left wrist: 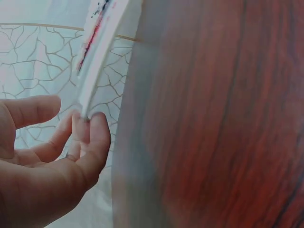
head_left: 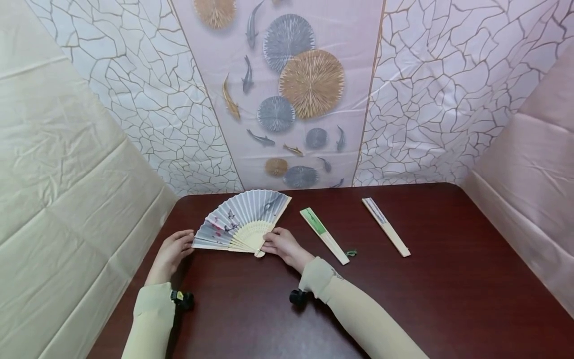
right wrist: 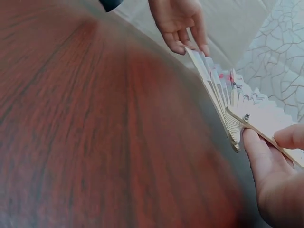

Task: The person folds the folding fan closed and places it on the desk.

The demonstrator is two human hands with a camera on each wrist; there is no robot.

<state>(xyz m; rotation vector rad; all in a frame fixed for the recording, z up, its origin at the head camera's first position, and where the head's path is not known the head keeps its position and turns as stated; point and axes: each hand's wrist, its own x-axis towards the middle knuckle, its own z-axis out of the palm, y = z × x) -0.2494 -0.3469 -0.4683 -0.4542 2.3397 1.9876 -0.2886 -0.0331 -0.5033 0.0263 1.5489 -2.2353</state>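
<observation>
A spread folding fan (head_left: 242, 219), grey-white with pink blossoms and pale ribs, is up off the table at the left in the head view. My right hand (head_left: 287, 245) pinches it beside the rivet, with thumb and fingers on opposite sides of the outer rib (right wrist: 266, 135). At the fan's far left end, my left hand (head_left: 172, 252) touches the edge with its fingertips. In the left wrist view the thumb (left wrist: 40, 109) stands apart from the fan, and the fingers are slightly bent under the tip. Part of the fan is out of the right wrist view.
A closed green fan (head_left: 324, 234) with a green tassel (head_left: 352, 253) lies right of my right hand. Further right is another closed fan (head_left: 385, 227), pale with a greyish section. The dark red table (head_left: 251, 309) meets patterned cloth (head_left: 291, 124) at the back.
</observation>
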